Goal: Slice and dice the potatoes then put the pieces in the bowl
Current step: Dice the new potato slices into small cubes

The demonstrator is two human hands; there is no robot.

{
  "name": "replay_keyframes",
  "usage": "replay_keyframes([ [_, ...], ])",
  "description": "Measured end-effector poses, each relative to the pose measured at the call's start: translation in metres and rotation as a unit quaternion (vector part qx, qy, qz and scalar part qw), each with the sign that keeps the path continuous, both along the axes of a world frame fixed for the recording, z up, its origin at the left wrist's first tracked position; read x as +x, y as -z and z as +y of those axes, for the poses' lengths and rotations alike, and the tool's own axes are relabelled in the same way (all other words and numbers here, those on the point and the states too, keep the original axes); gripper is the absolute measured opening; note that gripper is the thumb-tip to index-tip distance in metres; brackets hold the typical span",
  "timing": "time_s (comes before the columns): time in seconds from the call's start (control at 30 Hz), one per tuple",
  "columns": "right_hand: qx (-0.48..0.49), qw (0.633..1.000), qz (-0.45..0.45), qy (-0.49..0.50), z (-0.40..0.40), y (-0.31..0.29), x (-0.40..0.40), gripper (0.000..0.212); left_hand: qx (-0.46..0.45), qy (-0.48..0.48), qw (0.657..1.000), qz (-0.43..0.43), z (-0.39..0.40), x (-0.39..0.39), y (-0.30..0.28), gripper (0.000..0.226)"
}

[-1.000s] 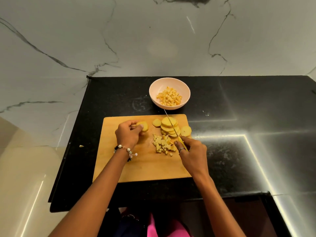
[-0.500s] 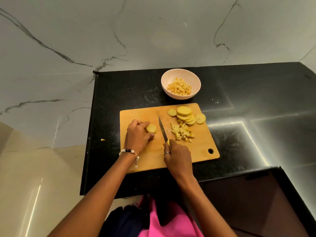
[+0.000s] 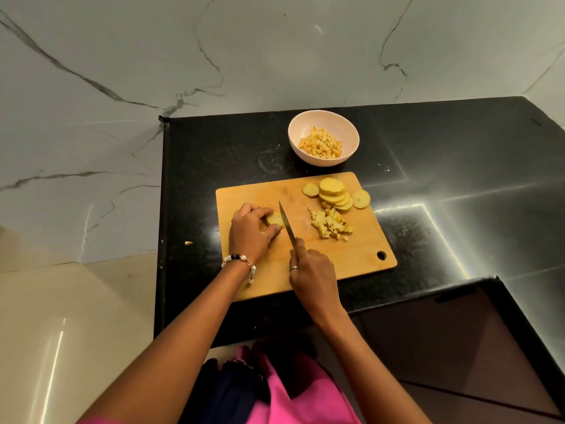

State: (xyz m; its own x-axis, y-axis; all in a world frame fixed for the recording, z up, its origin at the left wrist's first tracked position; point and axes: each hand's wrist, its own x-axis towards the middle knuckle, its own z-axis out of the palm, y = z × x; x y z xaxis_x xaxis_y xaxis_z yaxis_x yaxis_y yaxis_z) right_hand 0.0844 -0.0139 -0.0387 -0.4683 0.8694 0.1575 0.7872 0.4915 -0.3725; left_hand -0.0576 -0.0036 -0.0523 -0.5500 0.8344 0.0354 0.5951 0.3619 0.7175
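Knife moved from diced pile to slice; left hand fingers pinching slice, right hand wrapped round handle; dicing next.

A yellow potato slice lies flat on the left of the wooden cutting board. Round slices overlap at its far right, a heap of diced pieces just before them. Beyond stands the pale bowl, holding dice.

A home kitchen: a black stone surface against marble walls, carrying a wooden cutting board and bowl.
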Motion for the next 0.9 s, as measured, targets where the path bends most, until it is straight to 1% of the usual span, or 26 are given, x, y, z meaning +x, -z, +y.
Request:
replay_keyframes([
  [0.07,0.004,0.999,-0.045,0.008,0.000,0.000,-0.003,0.033,0.003,0.002,1.000,-0.006,0.000,-0.001,0.000,0.040],
  [0.13,0.025,0.995,-0.097,0.016,-0.003,0.000,-0.008,0.041,0.008,-0.001,1.000,-0.007,0.000,0.000,0.001,0.040],
  [0.2,0.049,0.992,-0.117,0.013,-0.006,-0.003,-0.013,0.044,0.011,-0.006,1.000,-0.008,0.000,0.000,0.002,0.040],
  [0.27,0.066,0.991,-0.117,0.010,-0.005,-0.005,-0.018,0.044,0.011,-0.012,1.000,-0.007,0.000,0.002,0.002,0.040],
  [0.43,0.047,0.992,-0.115,0.002,-0.016,-0.002,-0.007,0.051,0.015,-0.030,0.999,0.013,0.000,0.007,0.006,0.039],
  [0.57,0.022,0.991,-0.131,-0.011,-0.029,0.000,0.009,0.065,0.032,-0.029,0.999,0.027,-0.003,0.008,0.011,0.039],
  [0.73,0.018,0.991,-0.130,0.000,-0.020,-0.008,0.009,0.059,0.036,-0.024,0.999,0.031,-0.005,0.007,0.011,0.039],
  [0.9,0.006,0.995,-0.101,-0.006,-0.009,-0.011,0.002,0.049,0.039,-0.024,0.998,0.032,-0.005,0.007,0.011,0.038],
])
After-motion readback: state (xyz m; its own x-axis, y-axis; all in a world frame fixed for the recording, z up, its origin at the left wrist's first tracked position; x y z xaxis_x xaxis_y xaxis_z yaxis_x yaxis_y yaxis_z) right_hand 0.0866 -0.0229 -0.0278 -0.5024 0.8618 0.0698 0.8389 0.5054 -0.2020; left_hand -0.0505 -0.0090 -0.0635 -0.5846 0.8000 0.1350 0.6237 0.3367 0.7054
